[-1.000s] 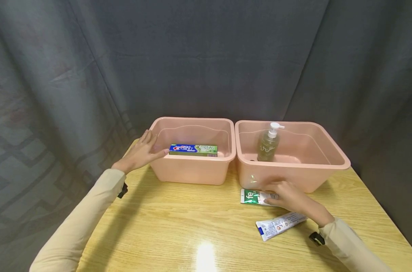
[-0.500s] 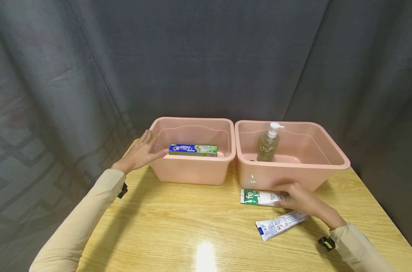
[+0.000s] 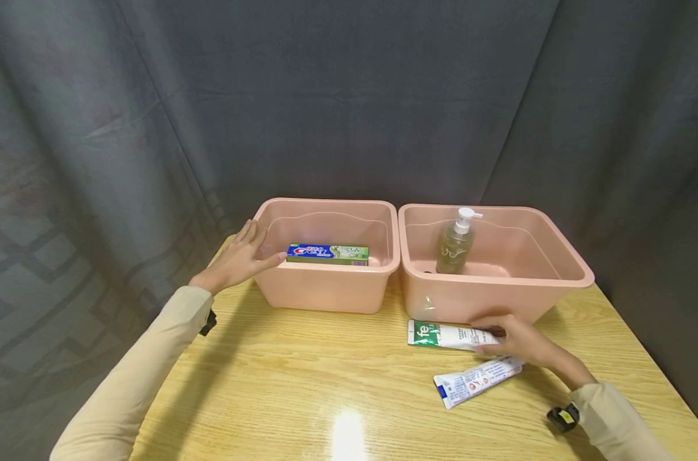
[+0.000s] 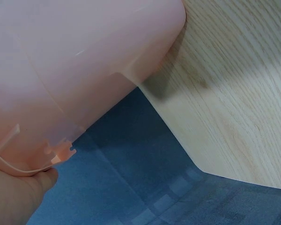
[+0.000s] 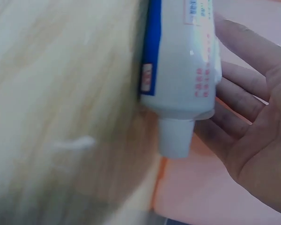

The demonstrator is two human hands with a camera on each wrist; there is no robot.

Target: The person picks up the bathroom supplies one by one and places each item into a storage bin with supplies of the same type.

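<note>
My left hand (image 3: 236, 259) rests on the left end of a pink bin (image 3: 326, 291), with the thumb along its front rim. In the left wrist view, part of this hand (image 4: 18, 194) shows at the rim. My right hand (image 3: 513, 339) is at the right end of a green-and-white toothpaste tube (image 3: 447, 335) lying on the table, fingers and thumb on either side of it. Nearer me lies a white-and-blue toothpaste tube (image 3: 477, 382). Its capped end (image 5: 180, 70) partly blocks the right wrist view, in front of my loosely bent fingers (image 5: 246, 40).
A Crest toothpaste box (image 3: 328, 254) lies in the left bin. The right pink bin (image 3: 493, 294) holds a pump bottle (image 3: 455, 248) and stands just behind the green-and-white tube. A grey curtain (image 3: 349, 109) hangs behind the wooden table (image 3: 303, 371).
My right hand has slid right along the green-and-white tube towards its far right end, uncovering more print. The tube has stayed in place. My left hand has not moved.
</note>
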